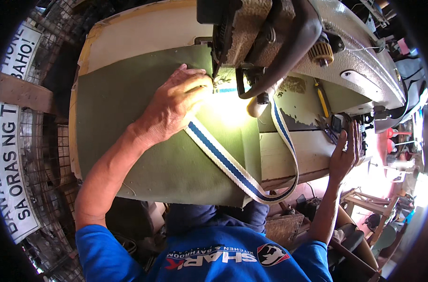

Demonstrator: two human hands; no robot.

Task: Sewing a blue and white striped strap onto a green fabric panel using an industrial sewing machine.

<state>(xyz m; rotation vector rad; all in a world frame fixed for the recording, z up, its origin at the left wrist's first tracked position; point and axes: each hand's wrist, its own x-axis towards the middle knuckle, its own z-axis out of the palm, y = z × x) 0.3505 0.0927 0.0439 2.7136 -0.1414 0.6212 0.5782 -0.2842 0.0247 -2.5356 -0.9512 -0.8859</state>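
My left hand (pixel 174 101) presses down on a large green fabric sheet (pixel 120 113), its fingers bent together close to the needle area of a sewing machine (pixel 256 37). Beneath that palm runs a white strap with a blue centre stripe (pixel 228 167). From there the strap hangs in a loop past the table's front edge and rises again to the right of the needle area. Glare from a lamp washes out the stitching spot. My right hand (pixel 346 152) rests at the table's right side, fingers stretched out, beside a pair of dark pliers or cutters (pixel 327 131).
A yellow-handled screwdriver (pixel 322 99) lies under the machine arm. Wire mesh (pixel 49 141) and a white signboard (pixel 9 174) stand at the left. A wooden frame (pixel 371 211) is on the floor at the lower right.
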